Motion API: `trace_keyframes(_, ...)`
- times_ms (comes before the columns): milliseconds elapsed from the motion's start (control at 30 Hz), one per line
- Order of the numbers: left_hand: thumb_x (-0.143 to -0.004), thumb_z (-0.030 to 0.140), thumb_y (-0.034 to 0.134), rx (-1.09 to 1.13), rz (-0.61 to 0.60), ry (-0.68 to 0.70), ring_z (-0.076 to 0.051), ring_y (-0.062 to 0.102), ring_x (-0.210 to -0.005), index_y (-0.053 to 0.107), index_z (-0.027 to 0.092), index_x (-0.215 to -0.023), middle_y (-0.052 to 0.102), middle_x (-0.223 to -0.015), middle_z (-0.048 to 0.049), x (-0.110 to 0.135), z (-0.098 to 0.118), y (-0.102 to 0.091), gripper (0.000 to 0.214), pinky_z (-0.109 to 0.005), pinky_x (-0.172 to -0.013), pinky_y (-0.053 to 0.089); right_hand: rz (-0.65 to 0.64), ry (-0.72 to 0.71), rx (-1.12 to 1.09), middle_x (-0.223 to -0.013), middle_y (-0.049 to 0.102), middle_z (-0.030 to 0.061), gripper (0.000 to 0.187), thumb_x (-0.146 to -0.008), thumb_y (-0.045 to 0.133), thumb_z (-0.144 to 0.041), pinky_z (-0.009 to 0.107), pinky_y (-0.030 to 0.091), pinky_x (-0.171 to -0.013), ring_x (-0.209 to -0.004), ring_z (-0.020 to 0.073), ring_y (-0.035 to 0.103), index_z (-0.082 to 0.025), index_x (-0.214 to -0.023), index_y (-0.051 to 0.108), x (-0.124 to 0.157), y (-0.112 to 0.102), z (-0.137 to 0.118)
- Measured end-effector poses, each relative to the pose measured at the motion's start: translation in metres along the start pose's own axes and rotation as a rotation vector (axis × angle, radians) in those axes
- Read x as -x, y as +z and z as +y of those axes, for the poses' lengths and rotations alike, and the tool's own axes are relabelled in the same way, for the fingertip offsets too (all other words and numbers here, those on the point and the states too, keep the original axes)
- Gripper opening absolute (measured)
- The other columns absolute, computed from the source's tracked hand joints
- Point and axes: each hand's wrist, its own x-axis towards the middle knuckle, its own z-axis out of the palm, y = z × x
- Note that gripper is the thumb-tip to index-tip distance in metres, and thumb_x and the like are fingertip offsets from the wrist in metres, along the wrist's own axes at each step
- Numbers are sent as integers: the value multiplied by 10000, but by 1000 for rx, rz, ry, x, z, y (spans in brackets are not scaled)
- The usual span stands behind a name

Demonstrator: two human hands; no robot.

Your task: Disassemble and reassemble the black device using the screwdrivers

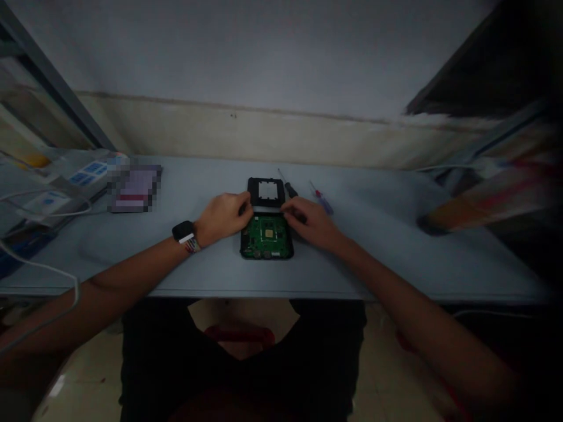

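Observation:
An open black device casing [241, 254] lies on the table, with a green circuit board [268, 235] inside. My left hand [226, 215] is closed, thumb and fingers pinched at the casing's far left corner. At the far right corner my right hand [311, 223] pinches in the same way. Between the fingertips runs a thin black edge; whether it is the casing's rim or a separate strip, I cannot tell. Just beyond lies a black cover [254, 193] with a pale rectangle in its middle, close to both hands' fingers.
A dark-handled screwdriver [290, 189] and one with a red and blue handle [324, 202] lie beyond my right hand. To the left are a blurred-out flat device [135, 189], a white power strip [88, 179] and white cables. A bottle-like object [466, 214] is at the right.

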Motion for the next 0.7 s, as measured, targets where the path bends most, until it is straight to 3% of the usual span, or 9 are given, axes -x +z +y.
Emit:
trace_keyframes(200, -1010, 259, 520, 30, 113, -132, -195, 623, -678, 667, 196, -957, 701, -756, -55, -9, -8, -1, 169, -331, -653, 443, 201, 17, 107, -920, 695, 42, 140, -980, 562, -231, 363, 523, -729, -772, 204, 648, -237, -1047, 684, 0, -4, 22)
trace_keyframes(367, -986, 287, 537, -24, 142, -167, -230, 635, -745, 674, 200, -1013, 721, -844, -90, -22, -22, -4, 165, -377, -716, 520, 268, 25, 206, -931, 661, 66, 200, -964, 573, -217, 391, 538, -736, -702, 197, 598, -216, -1066, 745, -1, -4, 23)
trace_keyframes(467, -902, 310, 623, -33, 112, -80, -286, 675, -944, 679, 182, -1167, 721, -1126, -148, -31, -35, -10, 300, -469, -896, 564, 304, 34, 282, -1049, 661, 108, 225, -993, 578, -263, 421, 557, -765, -770, 223, 623, -219, -1097, 772, -1, 1, 20)
trace_keyframes(567, -850, 383, 684, 14, 15, 55, -330, 634, -1222, 637, 189, -1361, 657, -1329, -155, -42, -49, -12, 548, -494, -1114, 506, 318, 24, 327, -1158, 656, 134, 225, -991, 586, -267, 456, 585, -868, -965, 276, 671, -231, -1105, 777, -3, 4, 22)
trace_keyframes(600, -857, 429, 688, 61, -56, 101, -351, 600, -1294, 595, 168, -1437, 621, -1393, -180, -47, -54, -11, 643, -512, -1159, 475, 318, 17, 332, -1167, 654, 137, 223, -985, 589, -260, 467, 587, -917, -1021, 287, 672, -230, -1106, 774, -4, 5, 24)
trace_keyframes(700, -829, 483, 690, 98, -97, 122, -396, 557, -1352, 568, 169, -1486, 606, -1454, -192, -60, -65, 0, 738, -582, -1177, 437, 307, -4, 335, -1149, 655, 139, 216, -971, 592, -240, 482, 577, -1015, -1105, 298, 660, -221, -1108, 759, -11, 5, 30)
